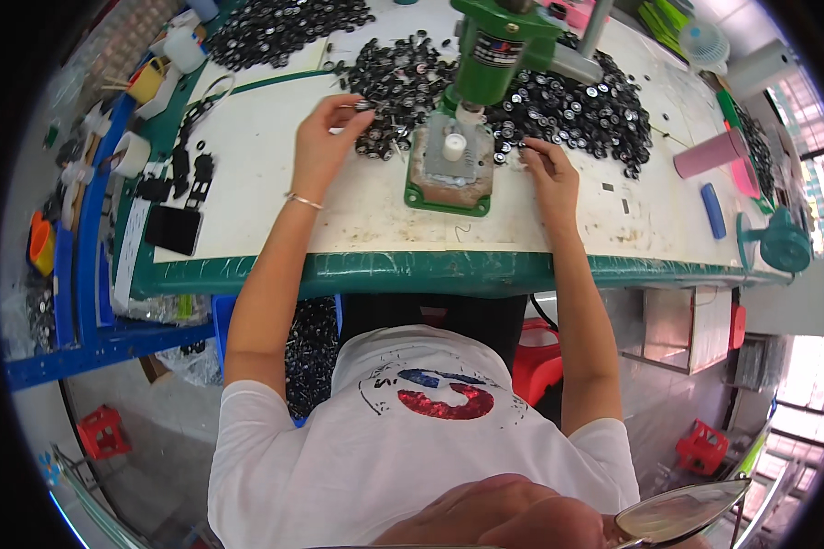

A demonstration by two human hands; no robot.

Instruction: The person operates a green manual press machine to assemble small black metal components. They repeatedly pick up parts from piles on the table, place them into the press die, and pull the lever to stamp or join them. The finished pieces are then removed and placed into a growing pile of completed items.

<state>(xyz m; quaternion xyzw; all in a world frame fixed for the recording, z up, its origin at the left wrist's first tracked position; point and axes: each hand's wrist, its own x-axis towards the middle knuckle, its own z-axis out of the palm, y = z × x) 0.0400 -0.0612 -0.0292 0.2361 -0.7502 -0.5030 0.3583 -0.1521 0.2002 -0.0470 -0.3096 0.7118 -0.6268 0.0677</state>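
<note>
A green hand press (490, 64) stands on the white-topped table, with a short white post (454, 146) upright on its base plate. My left hand (328, 133) is left of the press, at the near edge of a heap of small black parts (398, 78) with thin pins among them. Its thumb and fingertips are pinched around a small black part (363, 106). My right hand (553, 178) is right of the press base, beside a heap of round black wheel-like parts (568, 110). Its fingers are curled together at the heap's edge; what they hold is too small to make out.
Another black heap (279, 32) lies far left. A phone (173, 230) and black pieces (197, 178) are at the left. A pink cylinder (710, 153), a blue tube (713, 210) and a green fan (783, 241) stand or lie right. The table has a green front edge (412, 274).
</note>
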